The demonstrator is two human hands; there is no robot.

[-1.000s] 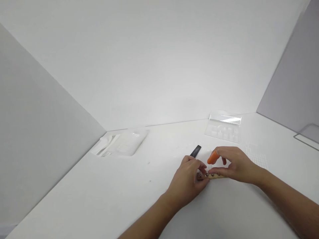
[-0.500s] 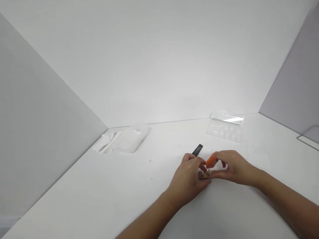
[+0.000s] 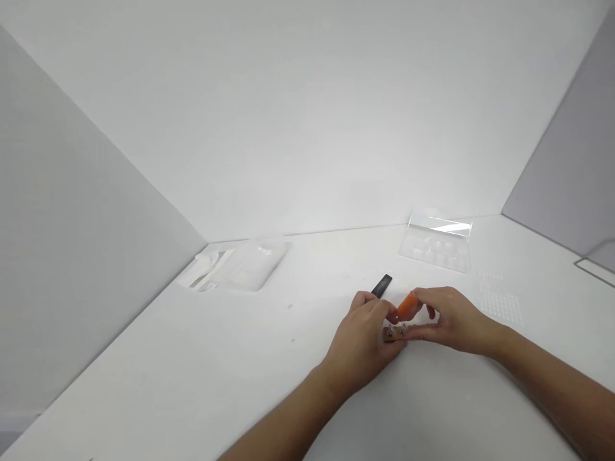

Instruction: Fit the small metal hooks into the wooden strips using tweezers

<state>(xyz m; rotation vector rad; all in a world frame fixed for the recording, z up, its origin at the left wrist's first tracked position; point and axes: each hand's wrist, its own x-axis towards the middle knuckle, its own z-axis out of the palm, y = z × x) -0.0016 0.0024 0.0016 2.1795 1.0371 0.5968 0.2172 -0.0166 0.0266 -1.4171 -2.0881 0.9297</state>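
Note:
My right hand (image 3: 456, 320) pinches a small orange cylinder (image 3: 407, 306), which is tilted with its lower end close to my left fingertips. Its thumb lies along a narrow brown strip (image 3: 394, 333) on the table. Small shiny pieces stand on that strip, too small to make out. My left hand (image 3: 358, 342) is closed round the strip's left end, thumb in front and fingers behind. Just beyond the left fingers lies a flat black stick (image 3: 383, 285), resembling a nail file, its near end hidden by the hand.
An open clear plastic case (image 3: 435, 250) with rounded compartments stands near the back wall. Right of it lies a transparent sheet of small dots (image 3: 502, 304). A clear packet (image 3: 254, 266) with white items is at the back left. A thin wire frame (image 3: 593, 272) is at the right wall.
The view has shifted very slightly. Both hands keep nearly the same place, and the orange cylinder remains in the right fingers. A little more of the brown strip shows.

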